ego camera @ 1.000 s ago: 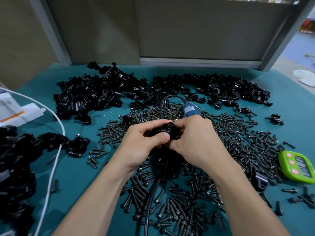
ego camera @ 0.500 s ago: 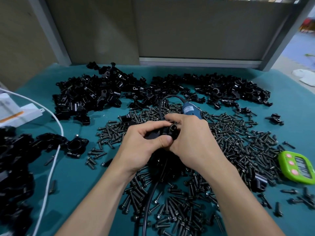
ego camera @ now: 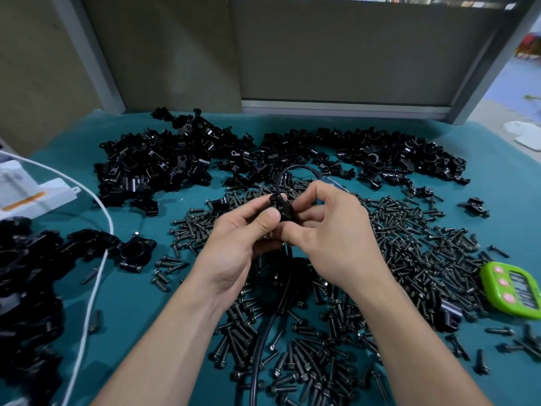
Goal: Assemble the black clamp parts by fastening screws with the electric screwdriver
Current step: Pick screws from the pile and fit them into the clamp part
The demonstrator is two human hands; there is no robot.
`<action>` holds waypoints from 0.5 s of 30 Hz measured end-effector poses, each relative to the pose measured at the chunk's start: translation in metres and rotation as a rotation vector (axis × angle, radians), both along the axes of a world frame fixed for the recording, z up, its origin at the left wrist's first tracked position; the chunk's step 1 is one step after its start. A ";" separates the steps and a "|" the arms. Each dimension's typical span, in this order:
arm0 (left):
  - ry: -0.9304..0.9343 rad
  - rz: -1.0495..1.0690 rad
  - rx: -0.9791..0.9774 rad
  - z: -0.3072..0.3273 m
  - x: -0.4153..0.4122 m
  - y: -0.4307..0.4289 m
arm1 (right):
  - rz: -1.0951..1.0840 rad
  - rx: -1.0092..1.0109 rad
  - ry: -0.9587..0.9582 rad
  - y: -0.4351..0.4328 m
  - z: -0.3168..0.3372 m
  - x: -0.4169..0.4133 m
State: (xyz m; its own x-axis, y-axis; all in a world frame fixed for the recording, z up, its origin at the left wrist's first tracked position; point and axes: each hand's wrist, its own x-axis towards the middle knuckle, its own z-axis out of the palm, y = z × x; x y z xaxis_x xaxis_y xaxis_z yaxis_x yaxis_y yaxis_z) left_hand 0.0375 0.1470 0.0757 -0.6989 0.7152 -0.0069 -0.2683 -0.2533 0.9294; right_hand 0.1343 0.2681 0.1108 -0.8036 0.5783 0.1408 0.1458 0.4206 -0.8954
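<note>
Both hands have risen a little and turned the piece they share. Left hand (ego camera: pixel 243 241) pinches the black clamp part (ego camera: pixel 283 210), thumb in front and fingers behind. Right hand (ego camera: pixel 333 232) grips its other side, index finger arched over the top. Held just above the tabletop (ego camera: pixel 146 288), the clamp stands near upright, its top end leaning away toward the far pile. Probably the parts are being aligned before a screw goes in. Loose screws (ego camera: pixel 409 230) lie beneath, crossed by the screwdriver's black cable (ego camera: pixel 265 326).

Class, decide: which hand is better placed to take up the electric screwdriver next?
Probably right. The blue screwdriver lies just beyond the right hand; the left hand grips the clamp part.
</note>
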 end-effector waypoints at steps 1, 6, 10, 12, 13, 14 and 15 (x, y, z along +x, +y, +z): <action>-0.003 -0.003 0.007 0.000 0.000 0.000 | 0.003 0.003 0.000 0.000 0.000 0.000; -0.049 0.043 -0.002 0.001 -0.001 0.000 | 0.008 0.019 -0.023 -0.003 0.005 0.001; -0.194 0.223 0.084 0.004 -0.013 -0.009 | -0.039 0.180 -0.105 -0.005 0.006 0.000; -0.315 0.338 0.154 0.006 -0.024 -0.018 | 0.060 0.261 -0.210 -0.008 0.005 0.000; -0.360 0.378 0.186 0.007 -0.029 -0.022 | 0.138 0.290 -0.276 -0.012 0.004 0.000; -0.394 0.406 0.216 0.007 -0.032 -0.025 | 0.206 0.325 -0.341 -0.017 0.003 -0.001; -0.420 0.423 0.246 0.008 -0.035 -0.029 | 0.252 0.365 -0.388 -0.022 0.001 -0.002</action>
